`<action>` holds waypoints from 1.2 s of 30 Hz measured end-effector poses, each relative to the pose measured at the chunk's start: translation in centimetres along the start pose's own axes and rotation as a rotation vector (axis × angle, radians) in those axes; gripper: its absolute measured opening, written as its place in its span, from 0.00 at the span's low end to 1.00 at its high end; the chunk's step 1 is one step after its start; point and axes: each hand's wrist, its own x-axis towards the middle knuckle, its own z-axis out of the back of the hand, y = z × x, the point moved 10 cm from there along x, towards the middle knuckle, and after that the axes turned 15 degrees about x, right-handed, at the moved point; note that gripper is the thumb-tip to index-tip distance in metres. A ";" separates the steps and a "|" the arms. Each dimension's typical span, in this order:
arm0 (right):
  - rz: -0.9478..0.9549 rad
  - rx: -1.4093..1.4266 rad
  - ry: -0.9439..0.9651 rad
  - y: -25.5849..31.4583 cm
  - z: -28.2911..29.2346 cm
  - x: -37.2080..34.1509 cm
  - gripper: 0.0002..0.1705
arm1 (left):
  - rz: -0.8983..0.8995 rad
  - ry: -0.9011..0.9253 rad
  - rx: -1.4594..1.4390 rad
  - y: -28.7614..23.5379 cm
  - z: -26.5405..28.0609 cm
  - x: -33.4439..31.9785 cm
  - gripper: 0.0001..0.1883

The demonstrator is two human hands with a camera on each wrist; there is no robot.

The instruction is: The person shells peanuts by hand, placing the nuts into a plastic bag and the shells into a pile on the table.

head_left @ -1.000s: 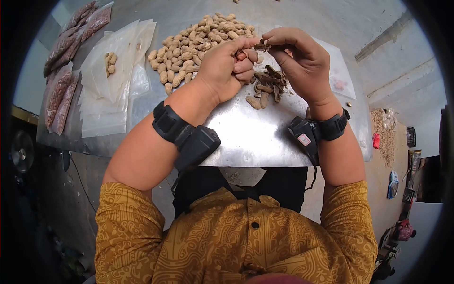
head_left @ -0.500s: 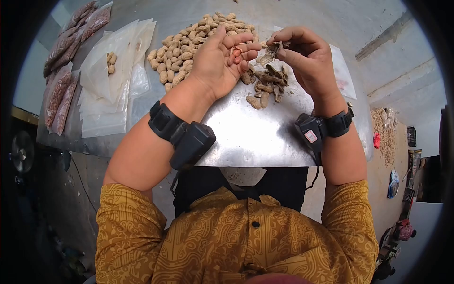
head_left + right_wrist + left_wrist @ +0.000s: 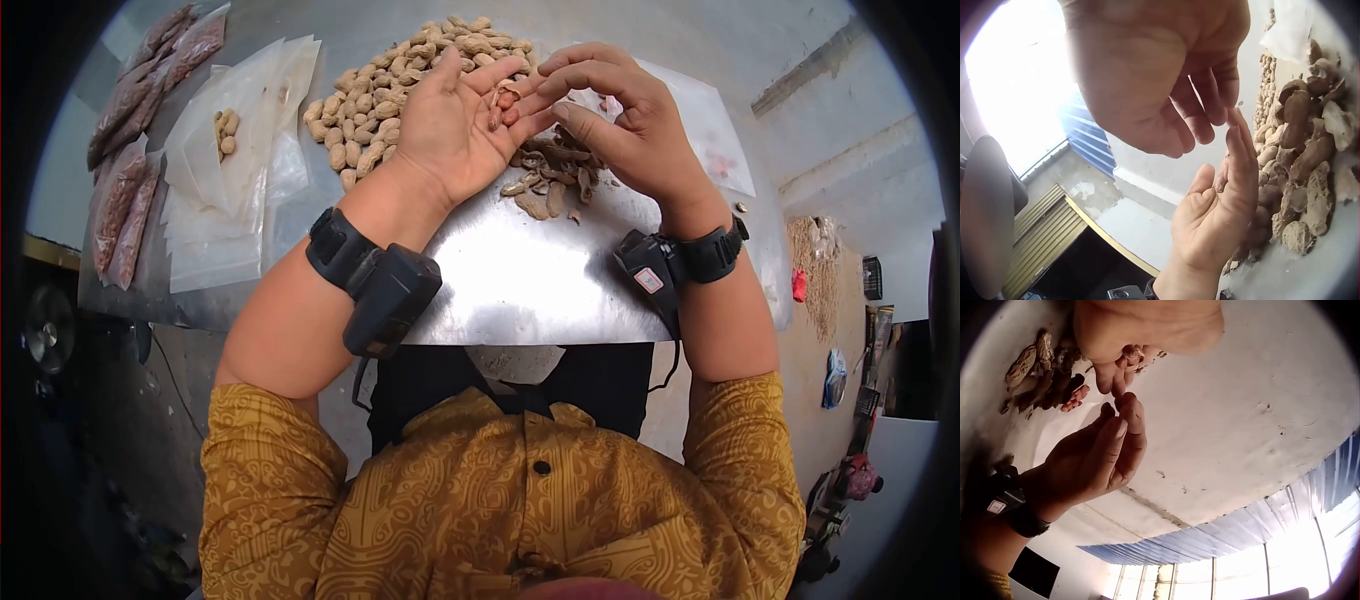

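Palm up, the left hand (image 3: 455, 130) holds several reddish peanut kernels (image 3: 508, 108) on its loosely spread fingers, in front of the unshelled peanut pile (image 3: 385, 90). The right hand (image 3: 640, 120) is beside it, fingers bent loosely and tips close to the left fingertips; no shell shows between them. Below the hands in the head view lies a heap of broken brown shells (image 3: 545, 180). In the right wrist view the right hand (image 3: 1160, 81) hangs above the left hand (image 3: 1210, 212), with a gap between thumb and fingers.
Clear flat bags (image 3: 230, 170) lie at the left of the metal table (image 3: 500, 280), with a few peanuts (image 3: 228, 130) on them. Filled bags of reddish kernels (image 3: 125, 200) are at the far left. Another clear bag (image 3: 715, 130) with some kernels lies at the right.
The left hand has opened from a curled grip, showing the kernels. The right hand has let go of the shell it pinched and moved towards the left fingers. The head view has shifted slightly.
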 end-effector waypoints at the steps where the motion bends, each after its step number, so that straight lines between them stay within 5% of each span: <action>1: 0.032 -0.039 -0.009 0.1 0.0 0.0 0.09 | 0.003 0.117 -0.074 0.2 -0.6 0.1 0.35; 3: 0.099 -0.118 -0.025 0.2 -0.1 -0.1 0.11 | 0.005 0.352 -0.221 -0.1 -1.9 0.0 0.36; 9: -0.042 -0.071 -0.048 -0.7 -0.3 -0.4 0.13 | 0.061 0.248 -0.125 1.1 -2.3 -0.1 0.36; 12: -0.058 -0.204 0.091 -1.0 -1.3 -0.4 0.12 | 0.084 0.209 -0.123 1.3 -2.4 -0.4 0.36; 15: 0.032 -0.286 0.113 -0.1 -1.6 -0.3 0.12 | 0.038 0.587 -0.317 1.0 -3.9 -0.8 0.34; 21: 0.089 -0.290 0.145 0.4 -2.0 -0.2 0.11 | 0.051 0.499 -0.310 1.3 -3.7 -0.7 0.34; 24: 0.096 -0.286 0.154 0.5 -2.0 -0.1 0.11 | 0.080 0.265 -0.183 1.5 -3.0 -0.5 0.35; 27: 0.039 -0.254 0.132 0.0 -1.6 -0.3 0.14 | 0.043 0.497 -0.285 1.1 -3.8 -0.7 0.33; 36: 0.008 -0.140 0.170 -0.4 -2.4 -0.5 0.17 | 0.111 0.442 -0.312 1.8 -3.8 -1.0 0.33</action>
